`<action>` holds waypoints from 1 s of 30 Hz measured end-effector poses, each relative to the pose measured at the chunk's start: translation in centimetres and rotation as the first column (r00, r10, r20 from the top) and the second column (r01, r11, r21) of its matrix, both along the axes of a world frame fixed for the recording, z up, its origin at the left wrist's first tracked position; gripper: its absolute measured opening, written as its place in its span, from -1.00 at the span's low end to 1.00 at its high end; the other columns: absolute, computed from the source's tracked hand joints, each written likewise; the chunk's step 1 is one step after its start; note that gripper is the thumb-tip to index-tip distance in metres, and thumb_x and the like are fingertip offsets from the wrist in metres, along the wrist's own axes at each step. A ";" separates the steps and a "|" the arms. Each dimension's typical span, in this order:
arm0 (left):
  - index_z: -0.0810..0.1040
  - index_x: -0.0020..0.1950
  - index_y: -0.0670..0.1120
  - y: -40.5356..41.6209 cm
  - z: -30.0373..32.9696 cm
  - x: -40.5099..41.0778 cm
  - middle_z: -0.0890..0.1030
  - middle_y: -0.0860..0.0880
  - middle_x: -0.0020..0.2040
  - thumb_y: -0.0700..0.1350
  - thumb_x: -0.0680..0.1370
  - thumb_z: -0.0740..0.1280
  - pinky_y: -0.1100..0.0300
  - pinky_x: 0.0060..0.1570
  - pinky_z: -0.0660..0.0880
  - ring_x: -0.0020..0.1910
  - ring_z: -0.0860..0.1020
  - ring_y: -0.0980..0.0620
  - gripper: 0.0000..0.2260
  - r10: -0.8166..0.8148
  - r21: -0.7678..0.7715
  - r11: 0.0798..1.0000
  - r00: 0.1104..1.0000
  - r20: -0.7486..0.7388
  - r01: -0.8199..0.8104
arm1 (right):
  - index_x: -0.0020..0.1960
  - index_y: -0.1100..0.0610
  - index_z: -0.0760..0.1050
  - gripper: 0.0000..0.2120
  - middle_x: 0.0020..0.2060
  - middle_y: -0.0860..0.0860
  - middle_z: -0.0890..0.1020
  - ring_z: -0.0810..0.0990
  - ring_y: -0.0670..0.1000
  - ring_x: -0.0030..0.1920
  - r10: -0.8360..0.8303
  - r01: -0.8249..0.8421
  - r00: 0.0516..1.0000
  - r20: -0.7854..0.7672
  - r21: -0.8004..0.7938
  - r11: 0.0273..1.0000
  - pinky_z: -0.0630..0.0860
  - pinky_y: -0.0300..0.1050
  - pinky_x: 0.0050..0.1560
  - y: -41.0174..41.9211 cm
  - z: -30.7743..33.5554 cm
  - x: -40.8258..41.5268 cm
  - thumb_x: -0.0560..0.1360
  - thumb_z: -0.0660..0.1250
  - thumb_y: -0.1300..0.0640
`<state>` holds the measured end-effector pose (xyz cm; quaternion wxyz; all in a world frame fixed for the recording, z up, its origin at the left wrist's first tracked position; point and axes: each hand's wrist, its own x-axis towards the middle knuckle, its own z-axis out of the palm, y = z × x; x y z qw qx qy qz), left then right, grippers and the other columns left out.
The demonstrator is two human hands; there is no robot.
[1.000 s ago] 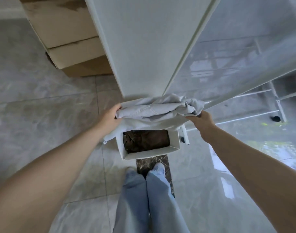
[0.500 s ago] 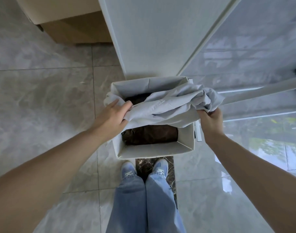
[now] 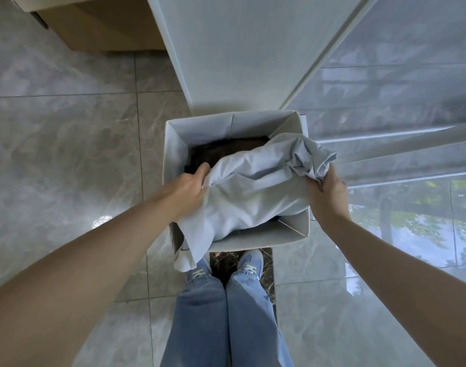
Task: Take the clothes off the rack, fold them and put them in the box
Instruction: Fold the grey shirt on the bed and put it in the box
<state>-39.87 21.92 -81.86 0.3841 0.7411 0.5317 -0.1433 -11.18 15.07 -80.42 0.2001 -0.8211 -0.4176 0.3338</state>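
No writing is legible anywhere. The pale grey garment (image 3: 253, 189), long axis left to right, sags into the white box (image 3: 173, 144) over something dark, perhaps clothing. Left hand (image 3: 189, 186) and right hand (image 3: 325, 190) each clutch an end.

head cam: worn on the person's head | faces steeply down and forward | close over white box (image 3: 200, 128) at frame centre | both forearms enter from 7 and 5 o'clock | person's shoes (image 3: 249, 263) at 6 o'clock | tiled floor (image 3: 68, 154) fills edges | single view, no overlap
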 end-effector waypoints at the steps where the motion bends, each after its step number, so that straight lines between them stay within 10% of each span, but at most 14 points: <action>1: 0.28 0.29 -0.06 0.4 -0.6 0.0 0.51 -0.10 -0.23 -0.03 0.68 0.05 0.02 -0.35 0.41 -0.34 0.48 -0.13 -0.78 0.016 0.003 1.000 1.000 0.000 -0.016 | 0.20 0.20 0.40 -0.78 -0.31 0.01 0.50 0.47 0.04 -0.31 0.048 -0.048 0.998 0.029 -0.007 0.999 0.41 -0.15 -0.35 0.3 -0.5 -0.4 0.56 0.18 0.24; 13: 0.32 0.10 -0.03 4.4 -4.0 -0.5 0.54 -0.15 -0.04 -0.01 0.67 0.12 0.04 -0.13 0.43 -0.12 0.52 -0.14 -0.90 -0.141 -0.251 0.959 0.990 -0.026 0.130 | 0.06 0.17 0.27 -0.89 -0.24 0.21 0.53 0.47 0.24 -0.29 0.391 -0.346 0.895 0.212 -0.221 0.912 0.40 0.02 -0.30 0.9 -3.6 -0.7 0.57 0.13 0.30; 19: 0.31 0.39 -0.23 6.8 -11.4 3.0 0.47 -0.23 0.31 -0.22 0.64 0.09 0.05 0.14 0.41 0.25 0.48 -0.21 -0.68 -0.270 -0.272 0.947 0.884 -0.381 0.172 | 0.40 0.22 0.26 -0.67 0.23 0.29 0.50 0.52 0.32 0.20 0.525 -0.325 0.838 0.148 -0.637 0.699 0.45 0.11 0.08 7.6 -11.1 -3.0 0.64 0.08 0.21; 24: 0.50 0.28 -0.22 6.2 -16.5 2.6 0.54 -0.15 0.12 -0.19 0.60 0.14 -0.04 0.27 0.45 0.15 0.53 -0.18 -0.70 -0.401 -0.436 0.879 0.795 -0.454 0.194 | 0.42 0.19 0.31 -0.63 0.34 0.18 0.45 0.46 0.24 0.34 0.625 -0.287 0.776 0.087 -0.833 0.472 0.42 0.14 0.26 8.2 -14.2 -4.5 0.63 0.08 0.21; 27: 0.42 0.31 -0.14 8.3 -17.2 2.5 0.51 -0.17 0.18 -0.18 0.58 0.15 -0.14 0.15 0.47 0.21 0.50 -0.25 -0.70 -0.165 -0.232 0.972 0.839 -0.519 0.047 | 0.45 0.19 0.24 -0.62 0.38 0.22 0.41 0.41 0.26 0.38 0.502 -0.220 0.833 0.233 -0.693 0.687 0.38 0.16 0.30 10.0 -15.6 -4.3 0.64 0.08 0.20; 30: 0.48 0.24 -0.08 9.1 -17.3 2.8 0.57 -0.16 0.13 -0.25 0.56 0.17 -0.01 0.00 0.50 0.12 0.55 -0.18 -0.72 0.062 0.427 0.891 0.890 -0.451 0.154 | 0.62 0.08 -0.11 -0.36 0.44 0.19 0.27 0.36 0.22 0.40 0.364 -0.147 0.833 0.417 -0.468 0.871 0.35 0.16 0.34 10.7 -18.4 -4.2 0.64 0.13 0.16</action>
